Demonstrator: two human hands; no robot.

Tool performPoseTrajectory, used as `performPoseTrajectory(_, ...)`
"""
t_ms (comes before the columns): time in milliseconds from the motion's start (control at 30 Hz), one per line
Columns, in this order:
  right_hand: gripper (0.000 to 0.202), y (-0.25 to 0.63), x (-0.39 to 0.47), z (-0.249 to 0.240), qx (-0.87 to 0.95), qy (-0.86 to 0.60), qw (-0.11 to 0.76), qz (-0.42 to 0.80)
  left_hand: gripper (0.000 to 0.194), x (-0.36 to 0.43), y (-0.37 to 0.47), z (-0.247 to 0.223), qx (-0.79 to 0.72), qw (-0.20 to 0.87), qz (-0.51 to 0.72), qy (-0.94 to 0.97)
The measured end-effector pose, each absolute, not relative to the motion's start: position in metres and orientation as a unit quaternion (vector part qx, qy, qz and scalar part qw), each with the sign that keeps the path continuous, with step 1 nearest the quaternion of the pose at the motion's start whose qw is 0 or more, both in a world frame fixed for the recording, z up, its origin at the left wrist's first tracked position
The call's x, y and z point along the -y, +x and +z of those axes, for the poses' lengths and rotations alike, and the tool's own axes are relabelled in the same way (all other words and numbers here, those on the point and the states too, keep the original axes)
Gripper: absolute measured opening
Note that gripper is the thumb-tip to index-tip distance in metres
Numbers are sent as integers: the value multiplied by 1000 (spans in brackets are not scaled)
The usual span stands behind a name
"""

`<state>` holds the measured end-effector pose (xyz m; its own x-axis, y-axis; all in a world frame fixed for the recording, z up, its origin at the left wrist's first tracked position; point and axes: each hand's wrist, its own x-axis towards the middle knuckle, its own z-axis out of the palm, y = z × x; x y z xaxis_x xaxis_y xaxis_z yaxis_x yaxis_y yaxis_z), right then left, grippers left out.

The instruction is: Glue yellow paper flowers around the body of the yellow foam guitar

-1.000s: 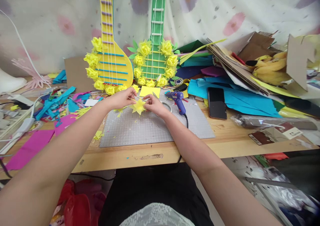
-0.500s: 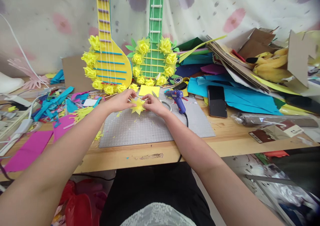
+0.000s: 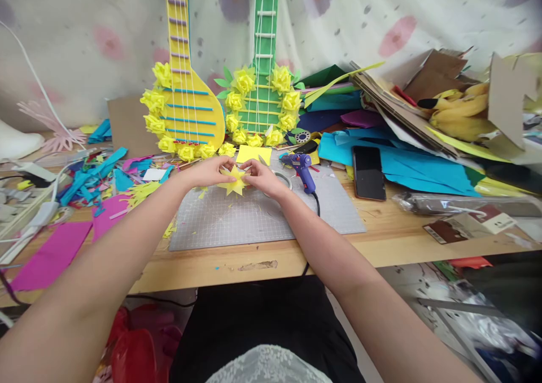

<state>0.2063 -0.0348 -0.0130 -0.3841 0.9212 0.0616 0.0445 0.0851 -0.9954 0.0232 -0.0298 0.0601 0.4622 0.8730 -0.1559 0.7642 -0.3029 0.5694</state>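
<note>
Over the far part of the grey cutting mat (image 3: 262, 230), the left hand (image 3: 215, 171) and right hand (image 3: 261, 178) pinch a pointed yellow paper flower (image 3: 235, 187), fingertips nearly closed (apparently petal-shaping); the next move calls for light pressure.

Star-shaped flower (image 3: 234, 187): thin, matt, paper-like; cutting mat (image 3: 232, 225): smooth, matt; glue gun (image 3: 304, 175): plastic, slight sheen; phone (image 3: 369, 174), right: glossy dark screen; tabletop (image 3: 392, 227): wood, rough scar (image 3: 258, 265) at near edge; wrapper (image 3: 409, 202), right: clear, shiny plastic
</note>
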Motion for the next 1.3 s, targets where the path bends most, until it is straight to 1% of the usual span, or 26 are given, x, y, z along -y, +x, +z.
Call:
performPoseTrajectory(200, 26, 207, 38, -10, 602, -377, 424, 562, 42, 35, 25, 61, -510, 353, 94, 779)
performPoseTrajectory(333, 30, 206, 40, -6, 559, -370, 464, 580, 45, 39, 27, 62, -540, 393, 150, 729)
performPoseTrajectory(433, 33, 205, 39, -5, 519, -361, 504, 589, 40, 39, 26, 61, -556, 412, 208, 692)
performPoseTrajectory(600, 32, 210, 32, -7, 480, -389, 567, 544, 35, 34, 19, 55, -592, 442, 289, 609)
performPoseTrajectory(700, 27, 213, 29, -10, 476, -416, 572, 522, 34, 33, 15, 53, -596, 462, 318, 574)
performPoseTrajectory(800, 26, 213, 29, -12, 476, -430, 567, 516, 37, 34, 13, 53, -589, 480, 326, 562)
performPoseTrajectory(967, 27, 211, 30, -15, 486, -442, 560, 505, 37, 34, 14, 58, -612, 424, 353, 566)
performPoseTrajectory(1133, 26, 211, 32, -14, 491, -452, 544, 509, 41, 25, 10, 57, -644, 281, 425, 572)
performPoseTrajectory(1233, 28, 209, 36, -11, 506, -428, 536, 524, 44, 22, 7, 52, -640, 222, 417, 606)
performPoseTrajectory(1300, 29, 207, 41, -7, 511, -386, 524, 561, 48, 25, 8, 49, -624, 197, 404, 639)
